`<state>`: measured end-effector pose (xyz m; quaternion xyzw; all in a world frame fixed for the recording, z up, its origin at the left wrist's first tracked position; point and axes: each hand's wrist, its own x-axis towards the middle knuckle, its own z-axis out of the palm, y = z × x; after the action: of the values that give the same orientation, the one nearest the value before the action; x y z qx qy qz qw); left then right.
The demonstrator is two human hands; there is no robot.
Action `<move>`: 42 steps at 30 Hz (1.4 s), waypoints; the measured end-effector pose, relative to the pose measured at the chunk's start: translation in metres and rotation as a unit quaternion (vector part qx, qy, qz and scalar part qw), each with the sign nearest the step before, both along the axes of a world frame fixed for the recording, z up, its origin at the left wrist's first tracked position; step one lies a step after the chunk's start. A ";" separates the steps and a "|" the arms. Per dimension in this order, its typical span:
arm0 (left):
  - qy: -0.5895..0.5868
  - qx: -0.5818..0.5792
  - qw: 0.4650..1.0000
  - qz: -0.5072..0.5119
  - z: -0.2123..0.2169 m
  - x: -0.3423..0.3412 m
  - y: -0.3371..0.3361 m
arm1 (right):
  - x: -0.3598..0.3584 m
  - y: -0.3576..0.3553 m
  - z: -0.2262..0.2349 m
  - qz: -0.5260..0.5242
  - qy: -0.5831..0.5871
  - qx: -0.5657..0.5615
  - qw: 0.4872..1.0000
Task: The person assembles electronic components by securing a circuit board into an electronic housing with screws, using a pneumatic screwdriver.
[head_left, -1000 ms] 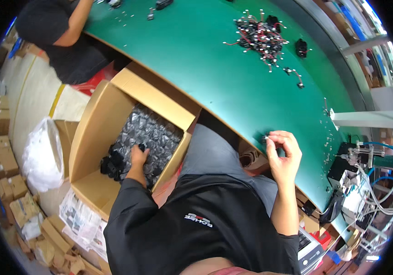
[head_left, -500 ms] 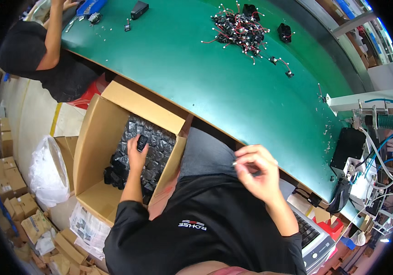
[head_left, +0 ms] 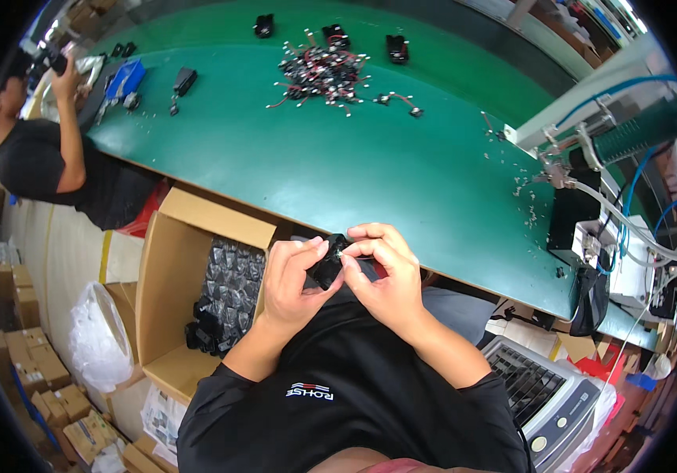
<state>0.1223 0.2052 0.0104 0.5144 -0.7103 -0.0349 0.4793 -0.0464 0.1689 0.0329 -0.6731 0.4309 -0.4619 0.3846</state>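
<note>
Off carton (head_left: 173, 276), hands now joined on part (head_left: 329, 266)

- We hold a small part (head_left: 329, 266) between our left hand (head_left: 295, 280) and right hand (head_left: 384, 272), just before the near edge of the worktop (head_left: 370, 169).
- An open cardboard box (head_left: 173, 292) stands on the floor to our left, below that edge, with packed parts (head_left: 228, 292) in it.
- A heap of wired parts (head_left: 321, 69) lies on the far side of the worktop.
- A machine with hoses (head_left: 614, 158) stands to our right.
- Another person (head_left: 46, 158) sits at the far left end.
</note>
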 end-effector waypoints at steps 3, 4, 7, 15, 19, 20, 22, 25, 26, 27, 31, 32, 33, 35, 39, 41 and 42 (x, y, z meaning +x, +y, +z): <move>-0.014 -0.021 0.999 -0.033 0.003 -0.019 -0.014 | -0.022 0.000 -0.004 -0.022 0.007 -0.003 1.000; -0.018 -0.017 0.999 -0.043 0.004 -0.025 -0.017 | -0.027 0.000 -0.003 -0.032 0.003 -0.005 0.999; -0.037 -0.031 0.996 -0.069 0.010 -0.040 -0.027 | -0.041 -0.001 -0.001 -0.074 -0.037 0.026 0.996; -0.046 -0.041 0.980 -0.191 0.018 -0.077 -0.067 | -0.077 -0.014 0.002 -0.148 -0.080 -0.007 0.986; -0.063 -0.068 0.967 -0.237 0.023 -0.097 -0.093 | -0.088 -0.021 0.004 -0.202 -0.105 0.006 0.974; -0.065 -0.063 0.960 -0.264 0.025 -0.102 -0.100 | -0.094 -0.024 0.003 -0.199 -0.110 0.026 0.973; -0.073 -0.028 0.947 -0.312 0.024 -0.108 -0.117 | -0.104 -0.033 -0.003 -0.197 -0.130 0.048 0.971; -0.067 0.035 0.901 -0.428 0.043 -0.117 -0.158 | -0.113 -0.036 -0.008 -0.210 -0.175 0.133 0.953; -0.054 0.096 0.880 -0.463 0.044 -0.116 -0.171 | -0.117 -0.032 0.010 -0.215 -0.127 0.210 0.945; -0.058 0.207 0.845 -0.489 0.047 -0.116 -0.183 | -0.119 -0.032 0.009 -0.221 -0.125 0.209 0.944; 0.158 0.377 0.688 -0.599 0.017 -0.123 -0.224 | -0.128 -0.030 0.002 -0.226 -0.119 0.067 0.965; 0.185 0.408 0.665 -0.598 0.011 -0.121 -0.225 | -0.135 -0.031 0.002 -0.191 -0.020 0.045 0.980; 0.213 0.438 0.640 -0.595 0.003 -0.119 -0.226 | -0.138 -0.033 0.002 -0.151 0.079 0.025 0.985; 0.207 0.452 0.634 -0.592 0.001 -0.118 -0.223 | -0.137 -0.034 -0.011 -0.171 0.078 0.008 0.982; 0.253 0.475 0.623 -0.568 -0.005 -0.117 -0.212 | -0.130 -0.043 -0.016 -0.227 0.040 0.027 0.973; 0.255 0.444 0.634 -0.579 0.003 -0.118 -0.205 | -0.126 -0.047 -0.022 -0.255 0.070 -0.042 0.963; 0.250 0.413 0.646 -0.591 0.005 -0.118 -0.204 | -0.126 -0.049 -0.023 -0.252 0.074 -0.040 0.964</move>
<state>0.0039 0.0012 0.0150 0.1017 -0.6289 -0.7278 0.2538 -0.1721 0.1202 0.0100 -0.5901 0.5946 -0.5097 0.1958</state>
